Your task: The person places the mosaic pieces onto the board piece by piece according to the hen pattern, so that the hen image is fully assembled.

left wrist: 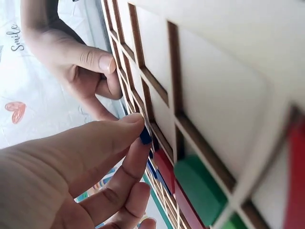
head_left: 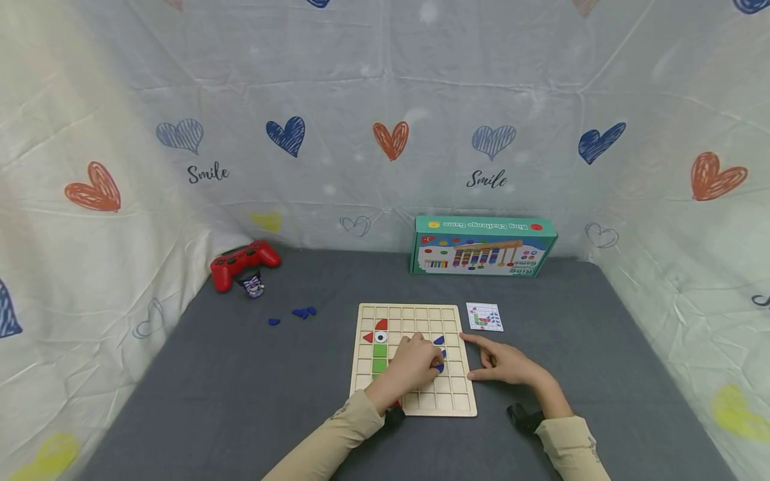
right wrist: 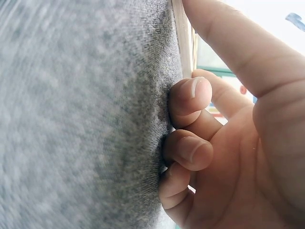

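My left hand (head_left: 410, 364) is over the wooden grid board (head_left: 414, 311), and its thumb and index finger pinch a small blue piece (left wrist: 145, 136) close to the grid. Two other blue pieces (head_left: 439, 340) lie in the column by those fingertips. At the board's right edge is my right hand (head_left: 508, 364), its index finger and thumb touching the rim while the other fingers curl against the cloth. On the left of the grid are a red quarter-round piece (head_left: 381, 325), a red triangle (head_left: 368, 338), an eye tile (head_left: 381, 337) and green squares (head_left: 379, 365). My left forearm hides part of the board.
Loose blue pieces (head_left: 303, 312) lie on the grey cloth left of the board. A pattern card (head_left: 484, 317) sits by its upper right corner. Farther back are a green game box (head_left: 484, 247), a red game controller (head_left: 243, 262) and a small purple figure (head_left: 253, 286).
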Demonstrator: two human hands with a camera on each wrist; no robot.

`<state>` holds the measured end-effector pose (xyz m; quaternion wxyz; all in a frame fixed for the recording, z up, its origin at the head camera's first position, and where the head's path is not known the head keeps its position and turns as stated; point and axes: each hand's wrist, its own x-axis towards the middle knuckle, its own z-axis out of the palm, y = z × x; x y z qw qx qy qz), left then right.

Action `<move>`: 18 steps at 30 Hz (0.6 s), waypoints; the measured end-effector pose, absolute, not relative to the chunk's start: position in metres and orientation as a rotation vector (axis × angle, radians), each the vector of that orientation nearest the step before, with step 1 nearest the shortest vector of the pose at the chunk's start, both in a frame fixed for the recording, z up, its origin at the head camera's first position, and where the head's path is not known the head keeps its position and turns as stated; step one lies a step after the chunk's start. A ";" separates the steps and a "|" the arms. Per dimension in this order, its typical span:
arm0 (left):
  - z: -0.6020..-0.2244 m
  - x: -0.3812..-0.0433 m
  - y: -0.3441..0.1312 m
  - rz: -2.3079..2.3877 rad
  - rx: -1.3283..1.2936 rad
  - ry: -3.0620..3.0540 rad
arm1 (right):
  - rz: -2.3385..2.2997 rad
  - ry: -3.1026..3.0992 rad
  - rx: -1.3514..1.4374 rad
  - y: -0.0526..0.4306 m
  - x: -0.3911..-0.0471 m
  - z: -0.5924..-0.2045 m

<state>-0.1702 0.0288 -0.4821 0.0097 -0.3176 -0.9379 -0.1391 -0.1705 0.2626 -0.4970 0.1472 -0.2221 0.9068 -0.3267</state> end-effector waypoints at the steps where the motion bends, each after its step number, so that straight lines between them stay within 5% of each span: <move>1: -0.482 -0.170 0.030 -0.430 -0.992 -2.929 | -0.941 2.609 -0.641 0.263 -0.170 -0.497; 18: -0.481 -0.169 0.032 -0.530 -1.036 -2.935 | -0.951 2.601 -0.649 0.264 -0.172 -0.499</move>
